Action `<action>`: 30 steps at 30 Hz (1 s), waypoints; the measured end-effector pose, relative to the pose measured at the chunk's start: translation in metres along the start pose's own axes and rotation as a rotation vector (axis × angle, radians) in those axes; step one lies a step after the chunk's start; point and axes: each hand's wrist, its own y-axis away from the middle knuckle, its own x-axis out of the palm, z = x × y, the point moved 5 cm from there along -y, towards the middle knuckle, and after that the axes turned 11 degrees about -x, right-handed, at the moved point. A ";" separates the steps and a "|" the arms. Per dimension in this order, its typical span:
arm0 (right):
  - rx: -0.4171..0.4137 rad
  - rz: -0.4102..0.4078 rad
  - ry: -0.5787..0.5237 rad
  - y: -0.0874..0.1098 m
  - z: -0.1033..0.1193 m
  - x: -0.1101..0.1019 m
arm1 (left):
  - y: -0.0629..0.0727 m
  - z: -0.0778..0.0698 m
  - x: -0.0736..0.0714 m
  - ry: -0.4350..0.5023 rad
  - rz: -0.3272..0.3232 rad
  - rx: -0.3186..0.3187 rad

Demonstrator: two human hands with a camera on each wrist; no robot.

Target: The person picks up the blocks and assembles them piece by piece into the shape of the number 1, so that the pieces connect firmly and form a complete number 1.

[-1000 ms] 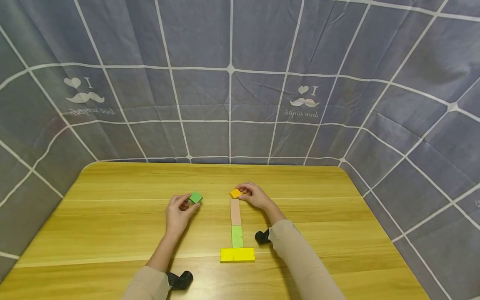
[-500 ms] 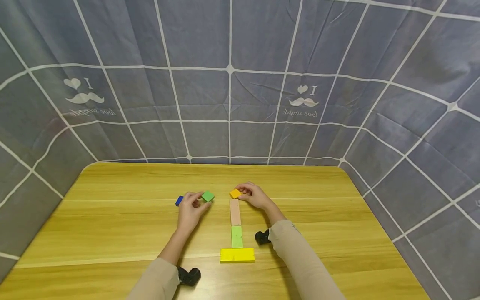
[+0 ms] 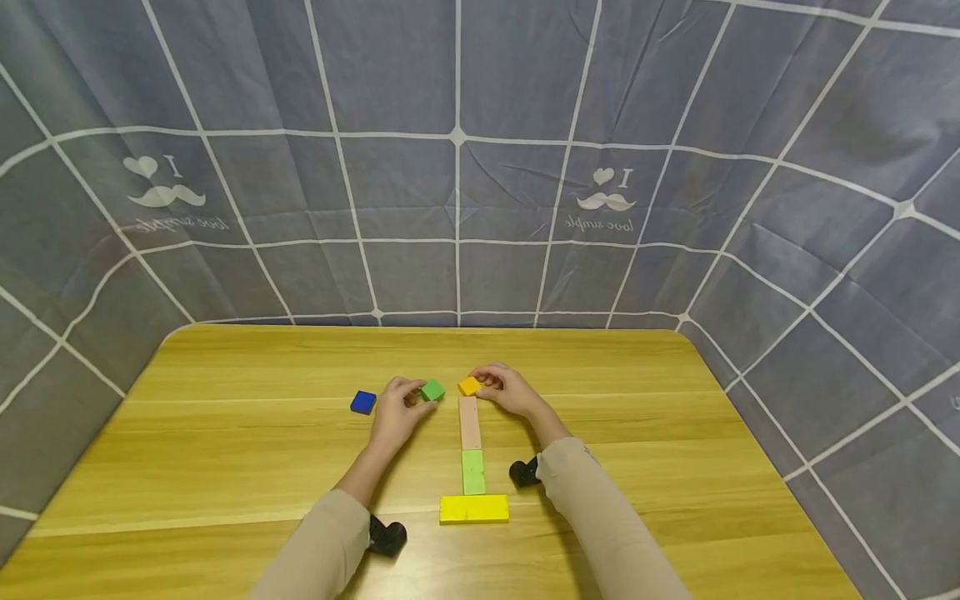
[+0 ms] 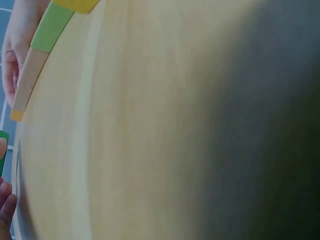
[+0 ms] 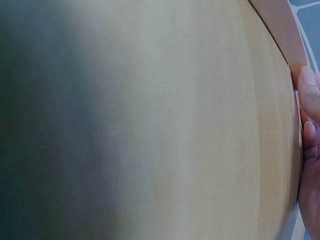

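Note:
My left hand (image 3: 396,417) pinches a green square block (image 3: 432,390) between thumb and fingers, a short way left of an orange square block (image 3: 469,386). That orange block is pinched by my right hand (image 3: 512,392) at the far end of a pink block (image 3: 469,423). In line below the pink block lie a light green block (image 3: 473,472) and a yellow block (image 3: 474,509) set crosswise. The left wrist view catches part of the green block (image 4: 3,150) at its edge. In the right wrist view my thumb is on the orange block (image 5: 298,74).
A blue square block (image 3: 363,402) lies on the wooden table (image 3: 225,450), left of my left hand. Black wrist-worn devices show at both sleeves. A grey curtain (image 3: 405,192) with white lines hangs behind and beside the table.
My left hand has moved right with the green block, closer to the orange one. The blue block, hidden at first, has come into full view. My right hand stays in place.

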 end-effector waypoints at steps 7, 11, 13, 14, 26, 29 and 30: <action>-0.012 -0.001 0.006 0.000 0.002 -0.001 | -0.006 -0.006 0.008 -0.028 0.051 0.005; -0.002 0.005 0.008 -0.001 0.002 -0.001 | -0.008 -0.007 0.012 -0.027 0.071 0.008; -0.001 0.007 0.005 -0.001 0.002 -0.001 | -0.009 -0.006 0.014 -0.022 0.074 0.012; 0.001 0.007 0.003 -0.001 0.002 -0.001 | -0.010 -0.006 0.015 -0.018 0.075 0.014; -0.024 -0.009 -0.021 -0.001 0.005 -0.001 | -0.012 -0.006 0.022 -0.010 0.097 0.005; -0.024 0.002 -0.024 -0.001 0.004 -0.001 | -0.012 -0.005 0.024 -0.016 0.104 -0.002; -0.037 0.002 -0.029 -0.001 0.003 -0.002 | -0.013 -0.005 0.024 -0.018 0.106 -0.003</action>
